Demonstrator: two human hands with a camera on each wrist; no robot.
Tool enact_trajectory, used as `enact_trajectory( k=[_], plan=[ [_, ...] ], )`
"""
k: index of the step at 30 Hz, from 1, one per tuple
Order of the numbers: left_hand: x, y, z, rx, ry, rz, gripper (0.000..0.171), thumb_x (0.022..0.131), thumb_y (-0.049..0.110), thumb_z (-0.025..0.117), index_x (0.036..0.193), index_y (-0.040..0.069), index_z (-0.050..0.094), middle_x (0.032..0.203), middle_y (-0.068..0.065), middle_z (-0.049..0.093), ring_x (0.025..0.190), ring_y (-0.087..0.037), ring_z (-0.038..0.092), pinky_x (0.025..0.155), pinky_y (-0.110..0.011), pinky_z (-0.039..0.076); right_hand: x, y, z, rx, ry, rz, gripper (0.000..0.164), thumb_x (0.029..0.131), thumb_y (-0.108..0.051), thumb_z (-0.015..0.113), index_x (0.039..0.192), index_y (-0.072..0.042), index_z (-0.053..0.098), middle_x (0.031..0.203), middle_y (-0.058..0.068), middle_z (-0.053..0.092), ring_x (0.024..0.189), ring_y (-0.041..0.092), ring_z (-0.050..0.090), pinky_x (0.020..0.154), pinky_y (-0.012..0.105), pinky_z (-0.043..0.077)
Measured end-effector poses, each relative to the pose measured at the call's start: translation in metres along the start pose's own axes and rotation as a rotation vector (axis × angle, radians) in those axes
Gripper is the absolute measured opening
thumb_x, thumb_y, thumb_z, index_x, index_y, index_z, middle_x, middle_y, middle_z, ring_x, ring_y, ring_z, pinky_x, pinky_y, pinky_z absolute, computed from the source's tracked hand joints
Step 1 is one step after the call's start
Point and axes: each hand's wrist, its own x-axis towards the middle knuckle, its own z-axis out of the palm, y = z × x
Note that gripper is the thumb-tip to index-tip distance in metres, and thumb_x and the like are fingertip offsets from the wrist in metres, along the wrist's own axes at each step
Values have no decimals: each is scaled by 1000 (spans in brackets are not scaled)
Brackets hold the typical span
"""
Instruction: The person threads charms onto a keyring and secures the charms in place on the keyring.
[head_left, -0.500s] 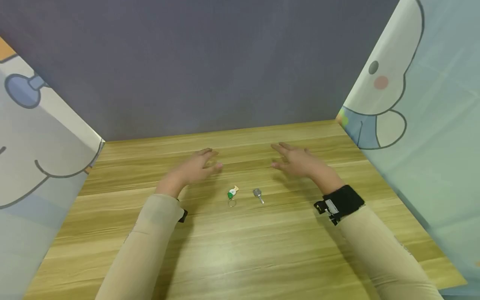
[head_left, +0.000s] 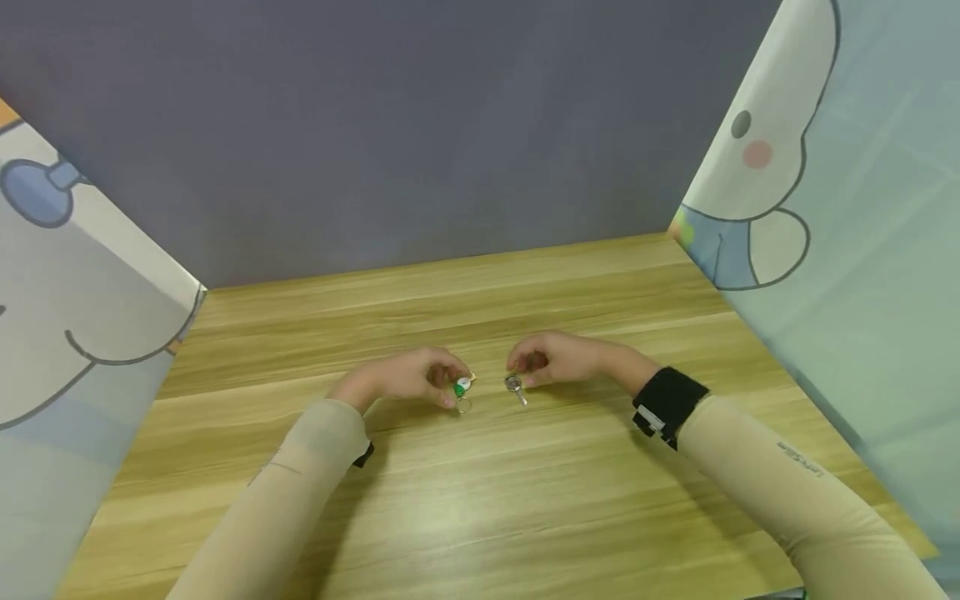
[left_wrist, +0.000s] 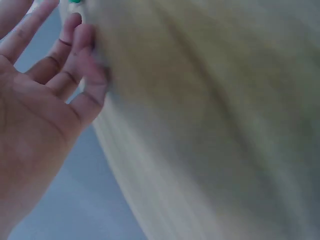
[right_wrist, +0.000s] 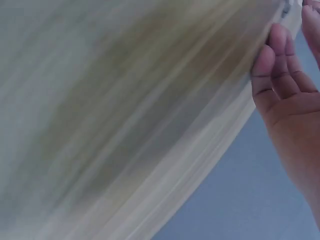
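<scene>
Head view. A wood-grain tabletop [head_left: 450,500] spans the frame; its far edge meets a dark grey back panel [head_left: 450,125], and its side edges run down along a left printed panel [head_left: 112,250] and a right printed panel [head_left: 870,250]. At centre lie a green, white and yellow charm [head_left: 463,385] with its metal ring [head_left: 464,405] and, a little to the right, a silver key [head_left: 517,388]. The left hand [head_left: 408,375] brackets the charm, thumb beside the ring and bent fingers near the yellow end, a modest gap between them. The right hand [head_left: 566,357] is at the key's round head, fingers bent and thumb close by. Whether either hand has hold of its object cannot be told. A strip of wood separates the two hands; broad wood surface extends toward the far edge and the lower frame.

Left wrist view. The left hand fills the upper left, fingers loosely curved and spread; a green fragment shows at the top edge. The tabletop's edge descends diagonally to the lower centre.

Right wrist view. The right hand stands at the right margin, fingers gently bent, beside the diagonal tabletop edge; its fingertip contact is unclear.
</scene>
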Motion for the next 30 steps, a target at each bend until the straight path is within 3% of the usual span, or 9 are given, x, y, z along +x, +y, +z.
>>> enact_trajectory(
  k=[4,9,13,16,21,26,30],
  plan=[
    [0,-8,5,-9,-10,23,42,94,19,83,133,15,69,125,-3,65,103,-21,56,92,-32,49,3,5,3,40,-53,-11,20,100,-12,74,120,-15,74,108,3,70,98,15,60,85,26,53],
    [0,-15,5,-42,-48,62,42,94,13,82,132,16,64,121,-8,57,103,-21,48,91,-31,44,6,5,3,31,-95,-13,16,101,-13,74,116,-18,75,105,2,68,96,14,59,85,26,52],
    [-3,-12,4,-45,-77,43,40,94,14,83,129,22,67,127,-6,55,110,-22,46,100,-37,42,9,2,4,18,-90,-5,13,101,-12,74,112,-19,76,103,0,68,96,13,59,86,27,53],
    [-3,-7,5,-38,-86,10,33,94,15,82,124,26,71,132,-3,53,124,-24,47,115,-46,40,10,0,6,2,-72,4,9,101,-12,74,108,-18,76,100,-2,68,93,12,59,84,26,52],
    [1,-1,8,-4,-47,-15,28,95,15,81,119,28,73,130,-5,52,132,-26,47,123,-60,33,12,0,4,-39,-45,-17,5,100,-10,75,102,-15,74,96,-2,66,89,10,58,80,24,52],
    [3,0,11,30,-8,-22,28,92,13,82,115,27,75,123,-5,52,123,-23,46,119,-57,35,14,0,5,-46,-36,-51,4,99,-8,76,101,-10,73,95,0,64,87,12,57,78,23,50],
    [3,0,15,37,-17,-27,24,94,16,82,113,28,75,124,-4,52,124,-22,46,118,-55,36,12,0,9,-48,-49,-37,4,100,-9,75,100,-11,72,95,-1,62,87,11,56,77,23,49]
  ],
)
